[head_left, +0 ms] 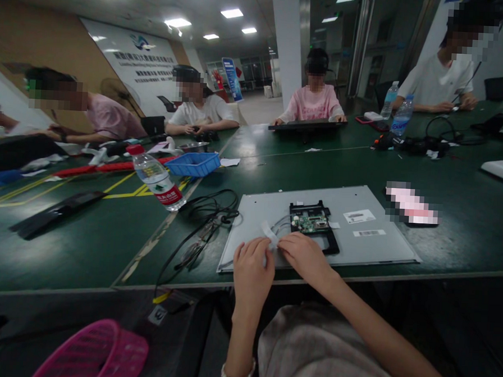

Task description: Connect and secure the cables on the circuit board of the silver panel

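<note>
The person's left hand and right hand meet over the near edge of a grey panel, fingertips bunched about a pale strip. Both grips look closed on the strip's near end, though the fingers partly hide it. The strip lies on the panel's left half, just beside thin wires that run to a green board in a black frame.

The step in hand seems to be working the strip with the fingertips, by the wires. From here, I'd judge, the next move calls for a fine pinch and a light touch, since the wires lie close and could snag.

Right of the panel lies a phone, apart from it. On the left, loose cables crowd the panel's edge, the likeliest hindrance on the table. A bottle stands tilted in my view beyond them, with a blue tray farther off. Other people sit around the table, well clear of the hands.
</note>
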Demonstrator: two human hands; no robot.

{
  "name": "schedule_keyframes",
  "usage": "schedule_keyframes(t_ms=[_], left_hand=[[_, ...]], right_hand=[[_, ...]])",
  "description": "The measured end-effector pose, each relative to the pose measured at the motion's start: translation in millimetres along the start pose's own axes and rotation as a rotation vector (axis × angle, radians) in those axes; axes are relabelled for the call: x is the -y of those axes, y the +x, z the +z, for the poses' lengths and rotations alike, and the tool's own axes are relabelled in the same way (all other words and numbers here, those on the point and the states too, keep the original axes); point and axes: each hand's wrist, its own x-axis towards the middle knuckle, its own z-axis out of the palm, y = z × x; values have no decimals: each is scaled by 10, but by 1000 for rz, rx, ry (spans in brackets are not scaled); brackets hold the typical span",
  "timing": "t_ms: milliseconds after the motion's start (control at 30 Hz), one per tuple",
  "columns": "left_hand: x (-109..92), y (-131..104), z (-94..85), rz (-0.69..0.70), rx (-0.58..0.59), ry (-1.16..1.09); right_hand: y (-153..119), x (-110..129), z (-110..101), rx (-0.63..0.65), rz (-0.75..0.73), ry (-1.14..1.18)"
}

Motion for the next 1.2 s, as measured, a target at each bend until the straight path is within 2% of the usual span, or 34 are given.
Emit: schedule_keyframes(t_ms=[133,333,467,700,967,1100,1200], left_hand=[[59,73,31,0,-51,-14],[76,181,189,7,98,83],[72,228,255,-12,175,127],[33,302,266,-60,222,194],[51,352,218,-123,285,175],[77,389,179,-93,267,95],[110,384,165,-57,189,5]], right_hand=[[7,-7,17,-5,-6,-19],[3,-13,80,9,-8,-29],[-90,20,62,29,-37,15],[-328,133,-34,85,-23,6],[-345,204,-62,83,-8,-12],[-405,175,-195,62,-24,83],[-486,30,-398,-14,-22,147]])
